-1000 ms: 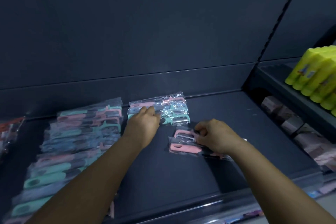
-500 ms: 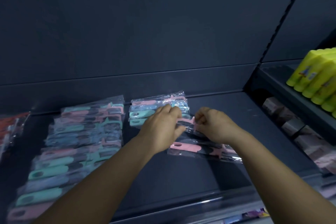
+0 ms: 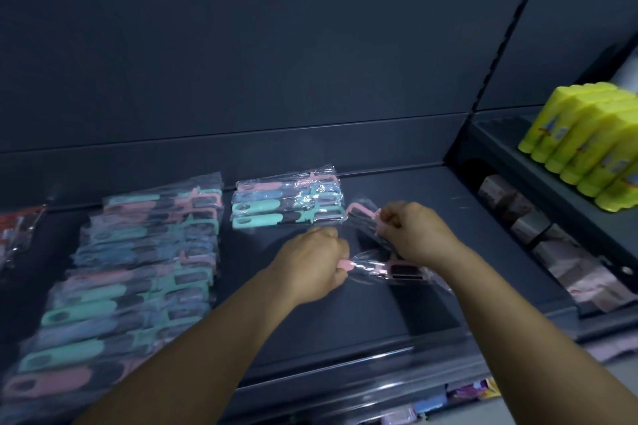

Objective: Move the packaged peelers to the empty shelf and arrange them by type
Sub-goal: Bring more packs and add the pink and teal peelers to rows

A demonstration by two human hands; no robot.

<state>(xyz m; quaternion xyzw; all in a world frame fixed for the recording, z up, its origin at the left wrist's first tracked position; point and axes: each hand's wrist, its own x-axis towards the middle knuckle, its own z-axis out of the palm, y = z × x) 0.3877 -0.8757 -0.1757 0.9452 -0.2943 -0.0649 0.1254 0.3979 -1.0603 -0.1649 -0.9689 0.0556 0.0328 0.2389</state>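
My left hand (image 3: 312, 264) grips the handle end of a pink packaged peeler (image 3: 390, 267) lying across the dark shelf (image 3: 397, 314). My right hand (image 3: 416, 235) pinches a second pink peeler pack (image 3: 360, 219), lifted just above the first. Behind them, a short row of packaged peelers (image 3: 286, 203) in pink, blue and teal lies flat at the shelf's back. A long overlapping column of the same peelers (image 3: 138, 262) fills the left side.
Red-tinted packs (image 3: 17, 235) lie at the far left edge. The neighbouring unit on the right holds yellow bottles (image 3: 587, 145) on an upper shelf and wrapped boxes (image 3: 538, 235) below. Bare shelf surface lies to the right of my hands.
My two hands have separated the pink packs: the left hand moved forward onto the lower pack's handle, and the right hand lifted the other pack up and back.
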